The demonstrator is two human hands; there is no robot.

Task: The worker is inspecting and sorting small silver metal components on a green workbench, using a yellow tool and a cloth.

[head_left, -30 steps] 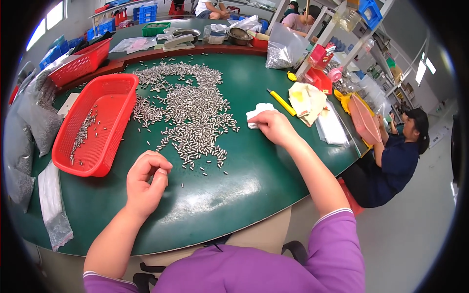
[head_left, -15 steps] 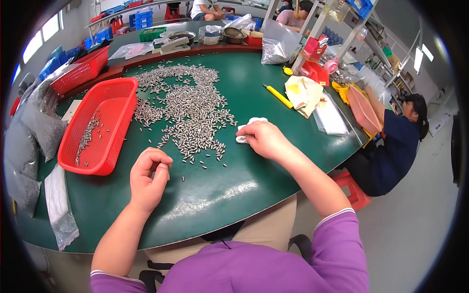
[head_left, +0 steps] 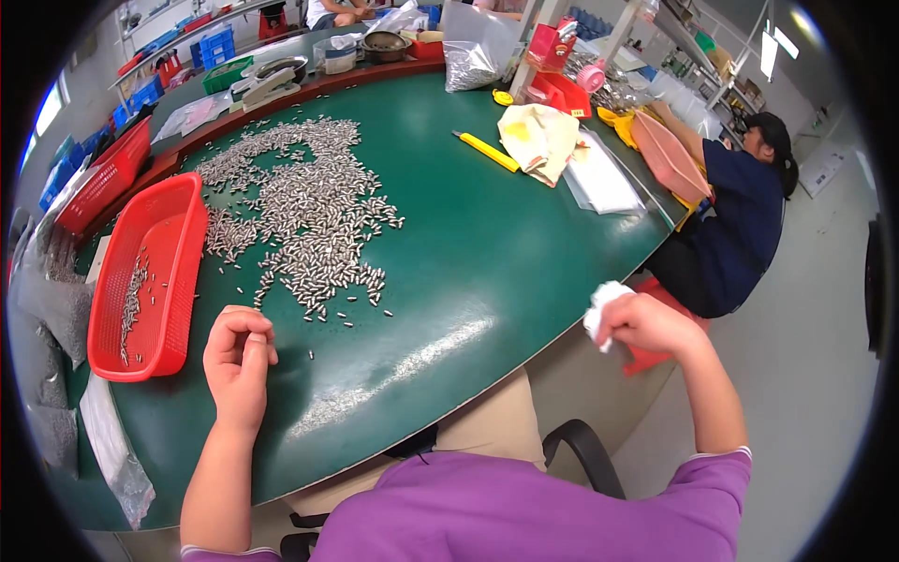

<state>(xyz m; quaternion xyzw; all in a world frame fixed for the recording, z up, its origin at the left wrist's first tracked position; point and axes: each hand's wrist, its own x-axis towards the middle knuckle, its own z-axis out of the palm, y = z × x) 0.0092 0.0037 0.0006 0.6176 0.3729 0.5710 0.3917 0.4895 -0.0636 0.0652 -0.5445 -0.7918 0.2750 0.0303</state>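
My right hand (head_left: 646, 323) is closed on a crumpled white cloth or tissue (head_left: 607, 309), held out to the right past the table's edge. Over the green table (head_left: 421, 234), my left hand (head_left: 239, 361) is curled, thumb against the fingers; whatever it may hold is hidden. Just ahead of it spreads a wide heap of small silvery metal pins (head_left: 314, 201) with tapered ends. A few lie loose, one beside my left fingers. At the left stands a red perforated plastic basket (head_left: 173, 272) with some of the same pieces along its bottom.
A yellow-handled cutter (head_left: 487, 152), a stained cloth (head_left: 538, 140) and clear plastic bags (head_left: 599, 178) lie at the right. Filled bags (head_left: 61, 309) crowd the left edge. A co-worker in dark blue (head_left: 735, 220) sits at the right, near a red stool (head_left: 655, 351).
My right hand has left the tabletop with the white cloth and moved right, beyond the table's edge. My left hand stays curled near the pins. The view has turned to the right.
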